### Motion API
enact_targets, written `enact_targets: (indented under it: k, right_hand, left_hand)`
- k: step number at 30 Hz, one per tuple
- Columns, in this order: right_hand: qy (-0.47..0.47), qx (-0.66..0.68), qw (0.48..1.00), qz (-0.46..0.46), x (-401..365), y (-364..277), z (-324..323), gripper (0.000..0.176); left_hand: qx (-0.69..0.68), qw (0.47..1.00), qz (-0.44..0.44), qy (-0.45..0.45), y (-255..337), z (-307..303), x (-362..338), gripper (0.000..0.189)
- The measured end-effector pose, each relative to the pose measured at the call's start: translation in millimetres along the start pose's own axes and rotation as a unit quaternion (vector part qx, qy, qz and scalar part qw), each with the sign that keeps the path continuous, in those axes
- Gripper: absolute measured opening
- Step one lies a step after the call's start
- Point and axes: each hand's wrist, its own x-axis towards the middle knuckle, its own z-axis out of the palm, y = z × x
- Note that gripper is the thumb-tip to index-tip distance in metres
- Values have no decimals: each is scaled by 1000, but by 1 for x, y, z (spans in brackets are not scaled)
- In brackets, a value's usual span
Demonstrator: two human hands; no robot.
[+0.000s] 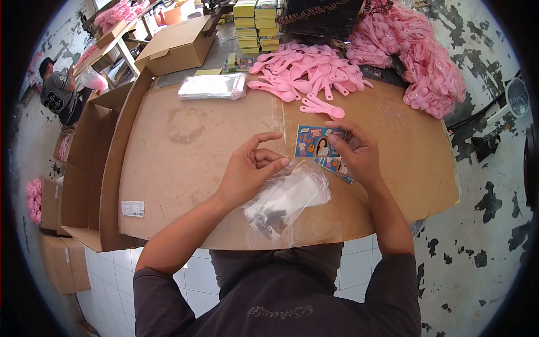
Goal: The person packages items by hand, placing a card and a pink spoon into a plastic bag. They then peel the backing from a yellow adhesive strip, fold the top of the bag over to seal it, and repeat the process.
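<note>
A blue printed card (306, 143) is pinched between the thumb and fingers of my right hand (359, 153). Under it, more blue cards (335, 167) lie fanned on the cardboard tabletop. My left hand (252, 167) is at the upper left of a pile of clear plastic bags (292, 202); its thumb and a finger meet at the edge of a bag, while the index finger is raised. Beyond both hands, a few pink spoons (321, 106) lie in front of a larger heap of pink spoons (314, 70).
A stack of clear bags (212, 86) sits at the back left of the cardboard surface (168, 168). Bagged pink spoons (432, 73) are heaped back right. Open cartons (92, 168) line the left edge. Yellow card stacks (256, 25) stand behind. Another person (59, 90) is far left.
</note>
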Motion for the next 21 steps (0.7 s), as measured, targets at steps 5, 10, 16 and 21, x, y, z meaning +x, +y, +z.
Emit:
enact_targets:
  k: [5,10,16,21]
  right_hand:
    - [-82,-101,991,-7,-2,1,-8,25]
    - [-175,-165,968,-71,1,1,-3,26]
    - [-92,13,993,74,-6,3,17,26]
    - [-160,-63,984,43,-6,9,8,23]
  left_hand:
    - [1,1000,12,7,0,1,0,52]
    - [77,996,33,-24,1,1,-3,51]
    - [82,996,29,-23,-1,4,-4,51]
    - [58,998,34,12,1,2,-2,49]
